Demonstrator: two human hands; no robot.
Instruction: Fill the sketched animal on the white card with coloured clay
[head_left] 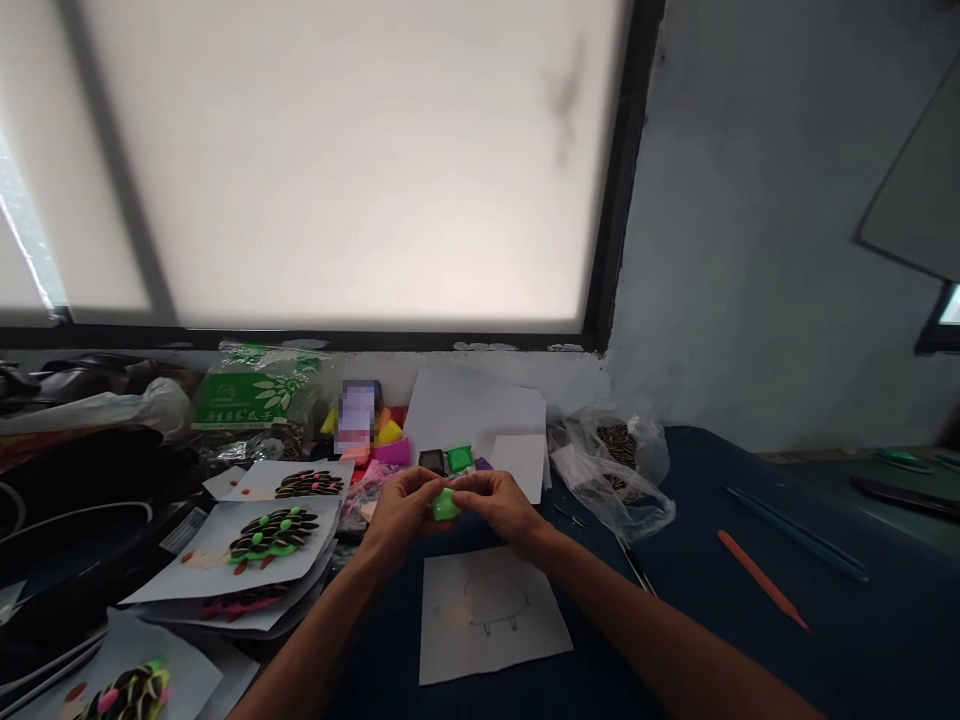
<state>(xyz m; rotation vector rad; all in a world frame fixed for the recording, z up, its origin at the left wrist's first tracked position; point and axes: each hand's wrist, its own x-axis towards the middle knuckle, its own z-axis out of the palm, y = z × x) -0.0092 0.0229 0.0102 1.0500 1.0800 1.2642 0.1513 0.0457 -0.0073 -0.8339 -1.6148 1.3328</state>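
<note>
My left hand (403,508) and my right hand (496,508) meet above the middle of the blue-covered table, each pinching one side of a small, shiny light-green clay packet (446,506). Fingers cover its edges, so I cannot tell whether it is torn. Just below my hands lies a sheet of white paper (450,655) with a pencil outline of a rounded animal body and short legs. A patch of pale peach clay (456,610) sits at the outline's left end. Beyond my hands are a darker green packet (459,459) and a black packet (432,461).
Left are stacked paper sheets with seed-covered clay hedgehogs (274,535) and a green seed bag (251,390). A phone (358,415) leans at the back. Right lie a clear bag of seeds (619,460), an orange tool (763,580) and a blue tool (795,532).
</note>
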